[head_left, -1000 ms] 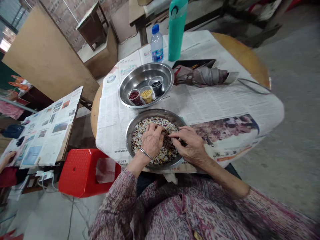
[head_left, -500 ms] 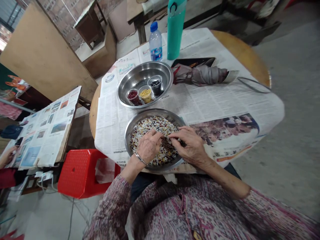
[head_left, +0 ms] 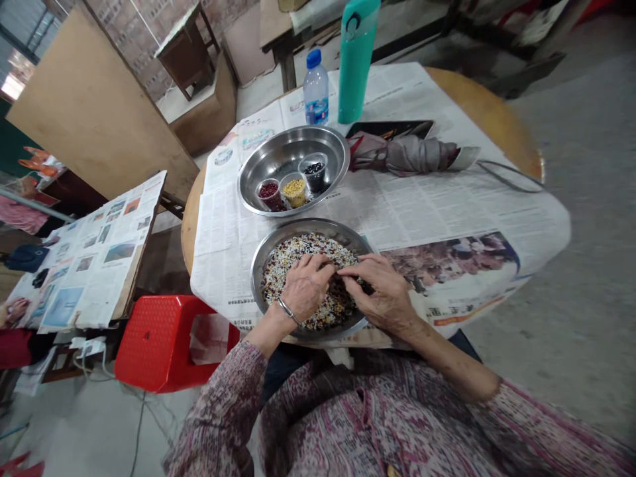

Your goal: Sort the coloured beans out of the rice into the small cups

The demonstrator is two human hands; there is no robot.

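A steel basin [head_left: 259,246] near the table's front edge holds a mix of white grains and red, yellow and black beans [head_left: 308,248]. Over the middle of the mix, my left hand [head_left: 307,289] has its fingers curled and the tips pinched together. Facing it from the right, my right hand [head_left: 382,291] pinches with thumb and forefinger, its wrist above the basin's rim. The fingertips of both hands almost meet. Whatever lies between them is too small to make out. A metal bangle [head_left: 287,310] circles my left wrist.
Behind stands a second steel basin [head_left: 256,165] with cups of red beans [head_left: 269,191], yellow beans [head_left: 294,189] and black beans [head_left: 315,171]. A water bottle [head_left: 317,93], green bottle [head_left: 355,73] and folded umbrella [head_left: 412,154] lie beyond. A red stool [head_left: 154,341] is left; another person's hand [head_left: 17,309] shows farther left.
My left hand has shifted slightly right and up, closer to the right hand's fingertips. The whole view has moved a little; the basins and cups stay put on the table.
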